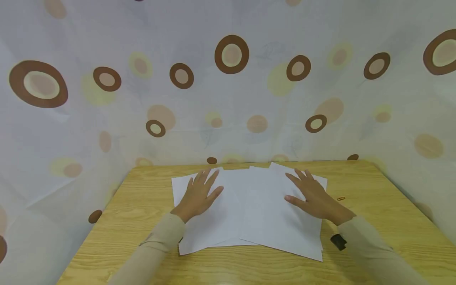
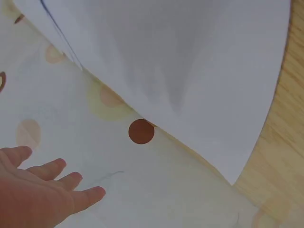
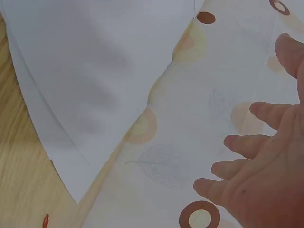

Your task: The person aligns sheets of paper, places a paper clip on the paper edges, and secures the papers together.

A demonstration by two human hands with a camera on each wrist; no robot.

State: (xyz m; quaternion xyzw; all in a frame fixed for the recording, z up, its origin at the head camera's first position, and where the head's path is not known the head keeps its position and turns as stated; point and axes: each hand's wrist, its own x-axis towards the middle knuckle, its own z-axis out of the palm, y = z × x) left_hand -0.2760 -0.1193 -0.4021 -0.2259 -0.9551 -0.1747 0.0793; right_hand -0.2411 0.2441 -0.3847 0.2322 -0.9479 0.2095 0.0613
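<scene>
Several white paper sheets (image 1: pixel 265 213) lie fanned out and overlapping on the wooden table. My left hand (image 1: pixel 199 196) is over their left part, fingers straight and spread. Over the right part is my right hand (image 1: pixel 313 198), its fingers likewise extended and apart. Neither hand holds anything. In the left wrist view, the left hand (image 2: pixel 38 192) appears apart from the paper (image 2: pixel 190 80). A gap also shows between the right hand (image 3: pixel 261 156) and the sheets (image 3: pixel 85 85) in the right wrist view.
An orange paper clip (image 1: pixel 341 198) lies on the table (image 1: pixel 142 206) right of the sheets. Beside the right sleeve is a small black object (image 1: pixel 338 242), its kind unclear. A pale sheet with brown rings (image 1: pixel 231 95) rises behind the table and along both sides.
</scene>
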